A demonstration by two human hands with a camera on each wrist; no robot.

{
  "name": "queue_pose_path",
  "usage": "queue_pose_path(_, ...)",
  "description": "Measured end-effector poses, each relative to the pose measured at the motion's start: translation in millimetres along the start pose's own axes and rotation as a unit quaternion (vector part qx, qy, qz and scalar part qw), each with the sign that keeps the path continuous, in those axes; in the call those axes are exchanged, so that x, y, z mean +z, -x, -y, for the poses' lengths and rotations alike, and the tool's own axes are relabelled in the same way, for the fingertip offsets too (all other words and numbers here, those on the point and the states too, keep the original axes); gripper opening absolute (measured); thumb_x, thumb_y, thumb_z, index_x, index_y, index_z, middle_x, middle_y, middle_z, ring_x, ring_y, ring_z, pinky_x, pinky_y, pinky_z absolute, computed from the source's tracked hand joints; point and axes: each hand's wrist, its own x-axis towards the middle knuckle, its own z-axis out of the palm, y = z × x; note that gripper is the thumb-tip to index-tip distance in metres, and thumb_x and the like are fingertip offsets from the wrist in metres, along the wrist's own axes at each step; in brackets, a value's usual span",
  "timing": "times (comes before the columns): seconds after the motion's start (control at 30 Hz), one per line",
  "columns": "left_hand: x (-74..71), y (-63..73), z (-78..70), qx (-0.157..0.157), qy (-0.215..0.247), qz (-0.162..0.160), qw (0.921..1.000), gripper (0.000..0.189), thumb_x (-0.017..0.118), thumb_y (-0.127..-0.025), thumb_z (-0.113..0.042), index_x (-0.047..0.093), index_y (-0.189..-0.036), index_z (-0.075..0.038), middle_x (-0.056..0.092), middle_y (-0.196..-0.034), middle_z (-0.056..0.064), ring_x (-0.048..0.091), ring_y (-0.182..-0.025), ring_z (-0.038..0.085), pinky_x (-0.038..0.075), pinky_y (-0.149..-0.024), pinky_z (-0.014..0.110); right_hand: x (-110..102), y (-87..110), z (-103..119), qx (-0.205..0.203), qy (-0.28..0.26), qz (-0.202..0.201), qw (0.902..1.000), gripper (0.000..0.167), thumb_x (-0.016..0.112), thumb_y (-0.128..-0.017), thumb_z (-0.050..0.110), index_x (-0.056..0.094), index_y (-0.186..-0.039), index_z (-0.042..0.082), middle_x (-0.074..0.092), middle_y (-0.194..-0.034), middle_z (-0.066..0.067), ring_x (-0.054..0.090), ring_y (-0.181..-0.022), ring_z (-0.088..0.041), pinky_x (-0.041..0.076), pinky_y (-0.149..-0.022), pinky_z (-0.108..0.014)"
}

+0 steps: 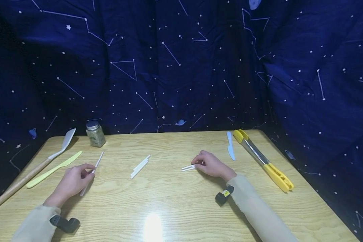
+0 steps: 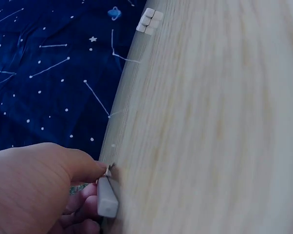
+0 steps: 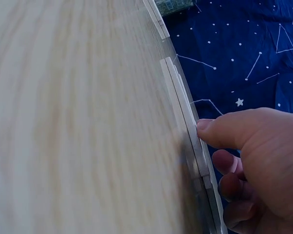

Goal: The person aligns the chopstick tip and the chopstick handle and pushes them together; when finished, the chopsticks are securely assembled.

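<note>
On the left, my left hand (image 1: pixel 74 183) pinches a long, slim white stick (image 1: pixel 98 161) between thumb and fingertips. Its square end (image 2: pixel 107 207) shows below the thumb in the left wrist view. My right hand (image 1: pixel 210 164), right of centre, has thumb and bent fingers at the ends of short white sticks (image 1: pixel 187 168) lying side by side. In the right wrist view, the thumb (image 3: pixel 205 125) rests along the sticks' edge (image 3: pixel 183 114), the other fingers curled below. Between the hands lies another small group of white sticks (image 1: pixel 140 166), set parallel and slightly staggered.
A yellow knife (image 1: pixel 55 169) and a wooden-handled spatula (image 1: pixel 37 169) lie at the left. Behind them stands a jar (image 1: pixel 95 134) with a metal lid. On the right are a light blue knife (image 1: pixel 230 147) and yellow-ended tongs (image 1: pixel 263 159). A starry dark curtain (image 1: pixel 181 67) surrounds the wooden table (image 1: pixel 181 208).
</note>
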Motion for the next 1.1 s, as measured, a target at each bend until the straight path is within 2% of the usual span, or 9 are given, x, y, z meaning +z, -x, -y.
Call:
queue_pose_path(0.17, 0.2, -0.9, -3.1, -0.007, -0.003, -0.001, 1.0, 0.022, 0.064, -0.087, -0.008, 0.065, -0.106, 0.004, 0.058, -0.06, -0.002, 0.048, -0.054, 0.007, 0.038, -0.053, 0.025, -1.5, -1.5, -0.2, 0.006, 0.009, 0.004, 0.9999, 0.01, 0.068, -0.087, 0.011, 0.072, -0.096, 0.012, 0.05, -0.081, 0.002, 0.045, -0.072, -0.008, 0.04, -0.065, -0.022)
queue_pose_path(0.37, 0.4, -2.0, -6.1, -0.012, -0.006, 0.013, 0.9998, 0.025, 0.064, -0.087, -0.009, 0.064, -0.107, 0.006, 0.058, -0.061, -0.002, 0.05, -0.056, 0.01, 0.04, -0.054, 0.028, -3.5, -1.5, 0.8, -0.003, 0.015, 0.003, 0.9999, 0.009, 0.067, -0.087, 0.009, 0.07, -0.095, 0.01, 0.051, -0.08, 0.001, 0.045, -0.072, -0.008, 0.041, -0.065, -0.022)
queue_pose_path(0.57, -1.0, -1.8, -7.2, -0.039, 0.0, 0.029, 0.9988, 0.034, 0.061, -0.091, -0.015, 0.059, -0.115, 0.009, 0.063, -0.069, 0.002, 0.053, -0.061, 0.012, 0.042, -0.056, 0.03, -2.2, -0.7, 4.4, -0.012, 0.026, 0.003, 0.9996, 0.006, 0.066, -0.086, 0.006, 0.068, -0.091, 0.008, 0.054, -0.078, 0.002, 0.047, -0.072, -0.007, 0.042, -0.066, -0.022)
queue_pose_path(0.7, -0.9, -0.3, -7.1, -0.039, 0.0, 0.006, 0.9992, 0.034, 0.062, -0.09, -0.015, 0.059, -0.115, 0.009, 0.063, -0.073, 0.004, 0.053, -0.064, 0.014, 0.042, -0.058, 0.031, -1.1, 0.3, 8.4, -0.008, 0.033, 0.007, 0.9994, 0.005, 0.064, -0.086, 0.006, 0.066, -0.091, 0.007, 0.053, -0.078, 0.001, 0.046, -0.071, -0.007, 0.041, -0.067, -0.022)
queue_pose_path(0.9, 2.8, -2.5, -11.2, -0.005, 0.014, -0.054, 0.9984, 0.026, 0.066, -0.087, -0.01, 0.064, -0.107, 0.006, 0.059, -0.072, 0.003, 0.053, -0.065, 0.014, 0.041, -0.057, 0.029, -0.4, 1.1, 11.2, 0.007, 0.042, 0.007, 0.9991, 0.004, 0.064, -0.085, 0.007, 0.064, -0.089, 0.006, 0.051, -0.078, 0.0, 0.044, -0.071, -0.009, 0.04, -0.066, -0.022)
queue_pose_path(1.1, 5.8, -4.1, -22.2, 0.01, 0.045, -0.058, 0.9972, 0.025, 0.066, -0.087, -0.011, 0.064, -0.106, 0.005, 0.056, -0.072, 0.002, 0.048, -0.06, 0.004, 0.04, -0.055, 0.025, 0.6, 1.2, 11.6, 0.001, 0.036, 0.003, 0.9993, 0.005, 0.066, -0.084, 0.008, 0.063, -0.087, 0.006, 0.048, -0.077, 0.0, 0.042, -0.07, -0.009, 0.037, -0.064, -0.021)
